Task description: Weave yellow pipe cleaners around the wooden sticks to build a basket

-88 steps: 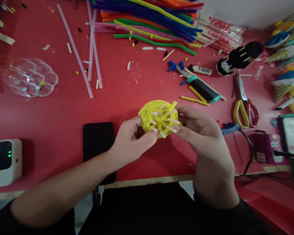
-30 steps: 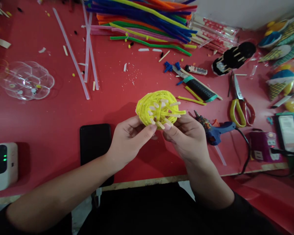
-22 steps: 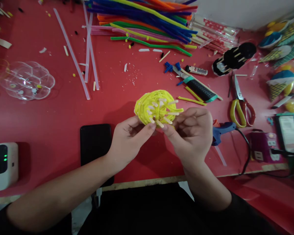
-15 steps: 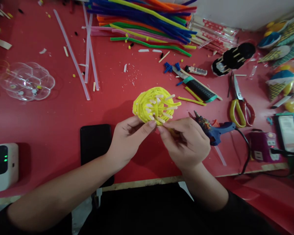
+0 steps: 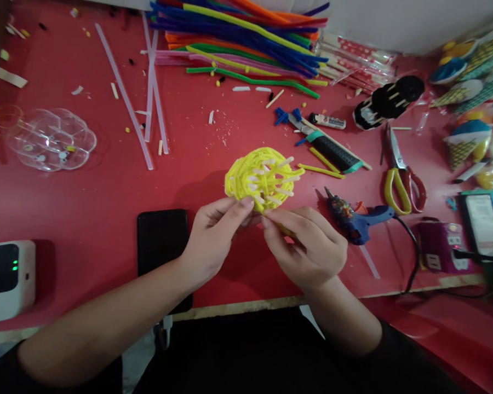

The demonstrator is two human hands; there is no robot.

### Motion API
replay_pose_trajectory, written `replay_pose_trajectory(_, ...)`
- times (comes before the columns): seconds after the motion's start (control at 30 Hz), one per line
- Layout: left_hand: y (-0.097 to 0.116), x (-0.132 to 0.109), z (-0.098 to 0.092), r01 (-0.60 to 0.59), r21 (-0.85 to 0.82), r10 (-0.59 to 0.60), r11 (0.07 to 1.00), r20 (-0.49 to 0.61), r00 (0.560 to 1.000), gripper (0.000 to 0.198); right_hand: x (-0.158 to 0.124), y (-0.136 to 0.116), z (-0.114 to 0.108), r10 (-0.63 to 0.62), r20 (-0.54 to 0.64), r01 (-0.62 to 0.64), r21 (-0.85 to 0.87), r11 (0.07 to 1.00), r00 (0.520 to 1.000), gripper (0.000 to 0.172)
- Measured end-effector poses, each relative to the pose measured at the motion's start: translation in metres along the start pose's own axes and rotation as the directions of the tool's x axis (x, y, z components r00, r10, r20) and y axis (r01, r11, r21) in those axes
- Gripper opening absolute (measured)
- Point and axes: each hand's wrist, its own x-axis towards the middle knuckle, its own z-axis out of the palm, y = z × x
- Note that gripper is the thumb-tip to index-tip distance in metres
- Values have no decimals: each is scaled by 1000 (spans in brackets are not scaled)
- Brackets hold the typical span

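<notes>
A round yellow basket woven from pipe cleaners (image 5: 240, 175) is held above the red table, its short pale sticks poking up around the middle. My left hand (image 5: 219, 230) is closed on its near left rim, thumb on top. Between the thumb and fingers of my right hand (image 5: 306, 241) is pinched a yellow pipe cleaner (image 5: 262, 209) at the basket's near edge; part of the strand is hidden under the hand. Right of my right hand lies a blue glue gun (image 5: 353, 219). A black phone (image 5: 162, 241) lies by my left forearm.
Bundled coloured pipe cleaners (image 5: 246, 38) lie along the back. Glue sticks (image 5: 123, 93) and a clear flower-shaped tray (image 5: 51, 139) are at left. Pliers (image 5: 332, 148), scissors (image 5: 398, 175) and a purple power socket (image 5: 441, 246) sit at right. A white device (image 5: 8, 282) stands front left.
My right hand has drawn slightly down and away from the basket's rim, with the yellow strand still pinched. The left hand keeps its hold, and the view has shifted a little.
</notes>
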Motion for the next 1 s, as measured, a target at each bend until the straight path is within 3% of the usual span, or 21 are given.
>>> replay_pose_trajectory(0.27,-3,-2,-4,-82,149,66,985,109,992,22,-4,1,0,-36,-40,33,-79,996,999,28)
replay_pose_trajectory(0.5,3,1,-2,63,196,-96,979,167,981,18,6,9,-5,176,94,-173,-37,984,980,20)
replay_pose_trajectory(0.67,27,-8,-6,148,434,-243,889,173,954,20,6,13,-14,102,205,-103,-4,995,973,21)
replay_pose_trajectory(0.73,40,-15,-10,115,592,-299,798,222,928,22,4,14,-18,74,243,-73,-12,997,967,20)
replay_pose_trajectory(0.8,52,-22,-14,24,738,-287,674,232,929,23,2,16,-22,28,271,-28,-3,1000,962,21)
replay_pose_trajectory(0.87,59,-26,-18,-174,846,-103,504,259,960,21,0,18,-25,-36,286,35,10,999,958,22)
replay_pose_trajectory(0.9,60,-27,-20,-279,875,16,396,297,955,18,0,19,-27,-69,295,68,13,998,953,23)
replay_pose_trajectory(1.0,55,-25,-25,-512,853,254,100,476,842,11,2,22,-29,-161,323,158,35,987,933,27)
